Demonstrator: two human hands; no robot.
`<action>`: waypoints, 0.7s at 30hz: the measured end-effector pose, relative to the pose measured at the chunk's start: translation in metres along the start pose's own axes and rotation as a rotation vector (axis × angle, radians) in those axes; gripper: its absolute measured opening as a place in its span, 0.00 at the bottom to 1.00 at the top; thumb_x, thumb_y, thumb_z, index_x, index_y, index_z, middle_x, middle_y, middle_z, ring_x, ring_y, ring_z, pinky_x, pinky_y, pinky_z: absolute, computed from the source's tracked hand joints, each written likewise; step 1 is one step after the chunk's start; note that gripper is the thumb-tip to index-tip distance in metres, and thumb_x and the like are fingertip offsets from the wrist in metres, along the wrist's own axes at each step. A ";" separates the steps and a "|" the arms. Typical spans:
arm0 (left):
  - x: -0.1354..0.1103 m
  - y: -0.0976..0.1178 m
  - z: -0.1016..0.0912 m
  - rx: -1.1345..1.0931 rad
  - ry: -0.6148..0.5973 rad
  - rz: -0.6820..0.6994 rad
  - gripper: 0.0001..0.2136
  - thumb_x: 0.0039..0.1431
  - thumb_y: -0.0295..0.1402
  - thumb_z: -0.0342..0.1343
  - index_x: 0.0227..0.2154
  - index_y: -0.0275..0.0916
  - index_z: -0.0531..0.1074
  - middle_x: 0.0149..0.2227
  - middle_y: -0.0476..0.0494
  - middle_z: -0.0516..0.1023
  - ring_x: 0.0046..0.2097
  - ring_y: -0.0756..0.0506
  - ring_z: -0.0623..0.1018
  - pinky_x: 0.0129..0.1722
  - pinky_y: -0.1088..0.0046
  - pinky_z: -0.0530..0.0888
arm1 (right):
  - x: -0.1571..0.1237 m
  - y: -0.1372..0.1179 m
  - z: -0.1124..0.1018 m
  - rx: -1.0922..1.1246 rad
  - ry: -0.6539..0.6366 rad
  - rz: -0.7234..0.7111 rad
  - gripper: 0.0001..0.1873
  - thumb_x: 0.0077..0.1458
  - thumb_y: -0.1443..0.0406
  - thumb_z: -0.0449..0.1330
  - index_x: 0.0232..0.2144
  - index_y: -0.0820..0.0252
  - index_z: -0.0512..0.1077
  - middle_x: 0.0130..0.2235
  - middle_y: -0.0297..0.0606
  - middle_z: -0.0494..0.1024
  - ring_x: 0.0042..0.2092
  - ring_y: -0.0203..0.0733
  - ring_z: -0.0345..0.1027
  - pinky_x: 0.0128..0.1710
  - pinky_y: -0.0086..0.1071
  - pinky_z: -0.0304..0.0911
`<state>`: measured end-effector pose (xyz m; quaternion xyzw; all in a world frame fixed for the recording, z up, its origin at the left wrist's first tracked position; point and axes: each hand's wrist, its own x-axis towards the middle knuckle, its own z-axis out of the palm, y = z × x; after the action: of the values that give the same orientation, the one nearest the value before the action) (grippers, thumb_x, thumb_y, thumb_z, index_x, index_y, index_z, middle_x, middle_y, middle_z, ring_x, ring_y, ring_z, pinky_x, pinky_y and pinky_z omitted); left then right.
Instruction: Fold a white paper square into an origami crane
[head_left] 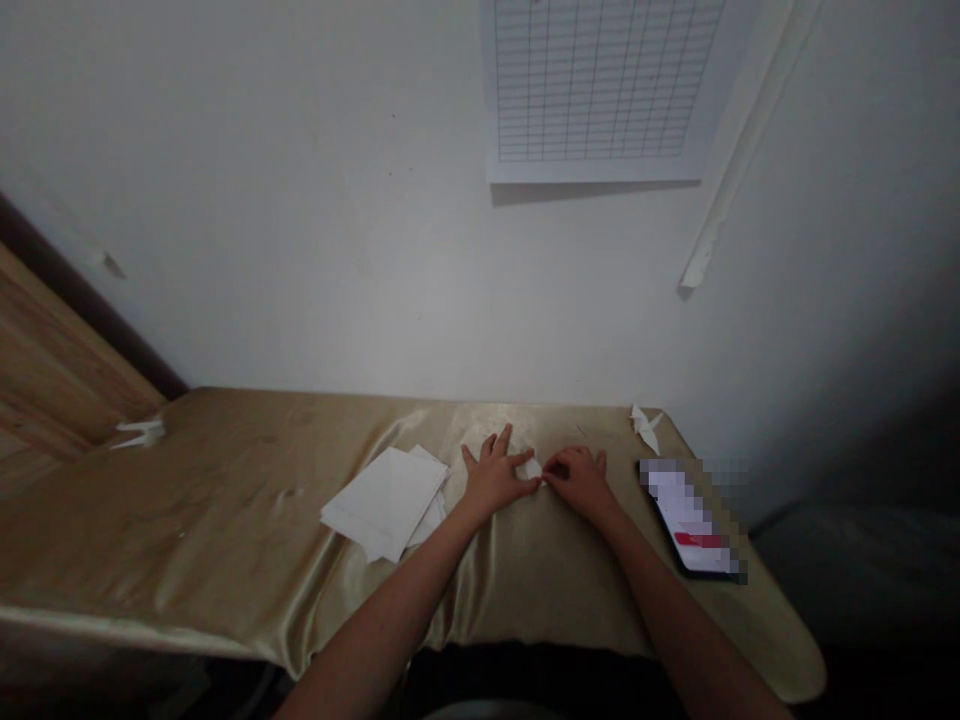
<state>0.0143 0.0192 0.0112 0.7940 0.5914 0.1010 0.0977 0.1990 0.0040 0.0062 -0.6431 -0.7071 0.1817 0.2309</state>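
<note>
A small folded piece of white paper (532, 467) lies on the cloth between my two hands. My left hand (495, 478) rests on the cloth with its fingers spread, its thumb and index fingertips at the paper's left side and lower edge. The right hand (583, 482) comes in from the other side, thumb and index finger pinched together at the paper's right corner. Part of the paper is hidden under the fingertips. Left of my left hand is a loose stack of white paper sheets (386, 500).
A gold satin cloth (225, 500) covers the table against the white wall. A phone (690, 530) lies at the right, partly blurred out, with a folded paper crane (645, 428) behind it. Another white folded paper shape (141, 432) sits at the far left. A gridded sheet (600, 90) hangs above.
</note>
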 end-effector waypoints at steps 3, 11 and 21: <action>0.000 0.001 0.004 0.019 0.022 0.030 0.27 0.57 0.58 0.55 0.60 0.68 0.64 0.73 0.49 0.48 0.71 0.28 0.50 0.61 0.26 0.39 | 0.001 0.002 0.001 -0.001 0.006 -0.001 0.06 0.56 0.61 0.61 0.36 0.52 0.78 0.45 0.36 0.79 0.57 0.50 0.62 0.64 0.65 0.30; 0.004 0.002 0.005 0.009 0.059 0.062 0.27 0.60 0.58 0.51 0.62 0.68 0.61 0.72 0.46 0.52 0.70 0.30 0.52 0.60 0.25 0.40 | 0.001 0.007 0.003 -0.007 0.053 0.000 0.11 0.59 0.58 0.59 0.41 0.51 0.78 0.47 0.39 0.78 0.57 0.51 0.62 0.64 0.63 0.32; 0.006 -0.005 0.005 -0.056 0.041 0.079 0.24 0.60 0.56 0.54 0.59 0.65 0.67 0.69 0.48 0.58 0.69 0.32 0.56 0.62 0.27 0.40 | 0.001 0.005 0.002 -0.078 0.018 0.004 0.14 0.59 0.55 0.60 0.45 0.48 0.79 0.48 0.40 0.78 0.58 0.52 0.61 0.64 0.62 0.33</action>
<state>0.0130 0.0256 0.0054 0.8115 0.5585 0.1375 0.1035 0.2019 0.0060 0.0016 -0.6547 -0.7102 0.1487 0.2119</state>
